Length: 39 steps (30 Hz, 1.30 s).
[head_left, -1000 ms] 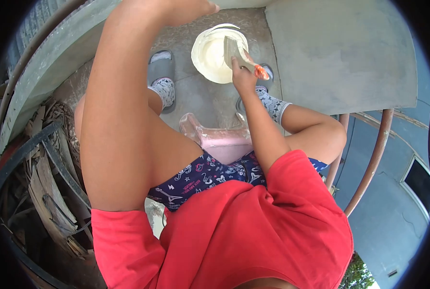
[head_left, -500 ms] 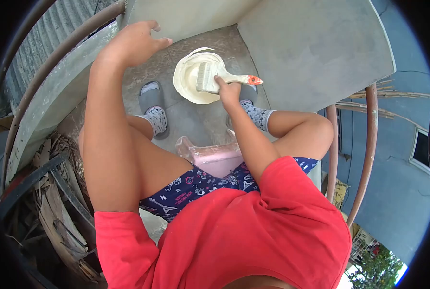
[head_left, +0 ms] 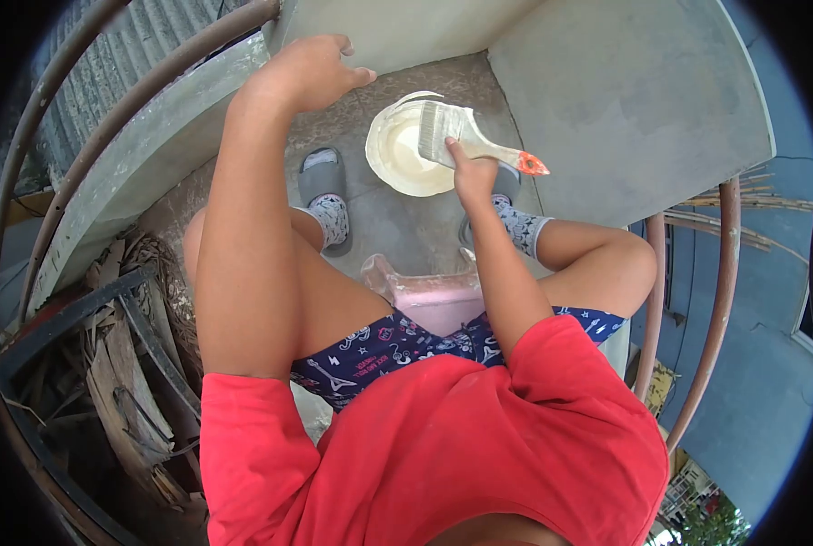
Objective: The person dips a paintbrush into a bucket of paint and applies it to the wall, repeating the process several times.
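Observation:
My right hand (head_left: 474,173) grips a wide paintbrush (head_left: 479,144) with a whitish handle that ends in orange-red. Its pale bristles hang over the right side of a round tub (head_left: 381,168) with cream-white paint inside. Whether the bristles touch the tub is hard to tell. Up and to the left, my left hand (head_left: 311,71) is held in the air near the low grey wall, thumb and finger apart, with nothing in it.
I sit low, a pink plastic stool (head_left: 434,296) between my legs. Grey slippers (head_left: 323,187) flank the tub. Grey wall panels (head_left: 643,109) rise ahead and right. Brown metal rails (head_left: 720,282) curve on both sides. Dry wood pieces (head_left: 124,391) and a dark metal frame lie at left.
The whole view has shifted, so things sit further right. Relative to the tub, the brush has moved slightly right and its handle end points lower. My left hand keeps its raised pose.

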Tool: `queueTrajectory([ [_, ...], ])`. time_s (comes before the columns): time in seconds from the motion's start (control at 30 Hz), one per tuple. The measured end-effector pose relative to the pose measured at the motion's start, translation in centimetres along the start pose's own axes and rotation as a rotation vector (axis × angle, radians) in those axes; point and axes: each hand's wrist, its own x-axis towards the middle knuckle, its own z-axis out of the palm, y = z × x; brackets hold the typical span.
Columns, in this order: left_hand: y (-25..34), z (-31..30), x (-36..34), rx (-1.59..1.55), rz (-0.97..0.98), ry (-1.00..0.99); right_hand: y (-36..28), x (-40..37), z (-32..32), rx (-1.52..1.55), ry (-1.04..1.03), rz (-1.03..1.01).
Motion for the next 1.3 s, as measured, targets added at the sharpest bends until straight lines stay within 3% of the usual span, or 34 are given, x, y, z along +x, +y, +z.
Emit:
queueTrajectory([
  [0.03, 0.0, 0.1, 0.0, -0.004, 0.004, 0.021, 1.4, 0.5, 0.2, -0.236, -0.082, -0.064],
  [0.1, 0.3, 0.2, 0.2, -0.013, 0.049, 0.054, 3.6, 1.3, 0.9, -0.614, -0.204, 0.115],
  [0.13, 0.0, 0.2, 0.3, -0.026, 0.035, 0.045, 5.4, 1.0, 1.1, -0.382, -0.148, -0.13],
  [0.17, -0.2, 0.0, 0.3, -0.045, 0.023, 0.032, 3.5, 0.3, 1.0, -0.329, -0.169, -0.168],
  [0.2, 0.0, -0.4, 0.2, -0.05, 0.013, 0.027, 3.8, 0.2, 0.9, -0.341, -0.189, -0.327],
  [0.3, 0.2, -1.0, -0.1, -0.134, -0.012, -0.017, 2.0, 0.3, -1.0, -0.551, -0.351, -0.539],
  [0.4, -0.4, -0.4, 0.1, -0.083, 0.073, 0.057, -2.1, 0.5, -3.5, -0.544, -0.199, -0.816],
  [0.43, -0.3, -0.4, -0.1, -0.079, 0.055, 0.048, -3.8, 0.8, -4.5, -0.556, -0.186, -0.82],
  [0.63, 1.3, -0.6, -1.1, -0.067, 0.01, -0.001, -16.0, 4.0, -13.8, -1.085, 0.003, -1.201],
  [0.8, 2.3, -0.7, -0.9, -0.078, 0.017, -0.016, -24.6, 7.0, -19.2, -1.609, 0.247, -1.268],
  [0.97, 2.4, -0.3, 0.1, -0.067, 0.082, 0.019, -29.9, 7.9, -22.1, -1.89, 0.35, -1.304],
  [1.07, 2.9, -0.3, 0.6, -0.07, 0.127, 0.023, -29.3, 8.9, -23.4, -1.822, 0.241, -1.164],
  [1.1, 3.1, -0.3, 0.7, -0.071, 0.128, 0.021, -29.2, 9.1, -23.8, -1.824, 0.24, -1.163],
  [1.17, 3.4, -0.3, 0.7, -0.063, 0.115, 0.013, -29.5, 9.1, -23.8, -1.902, 0.365, -1.347],
  [1.3, 3.1, -0.2, 0.9, -0.073, 0.138, 0.015, -26.3, 12.0, -25.8, -1.926, 0.396, -1.279],
])
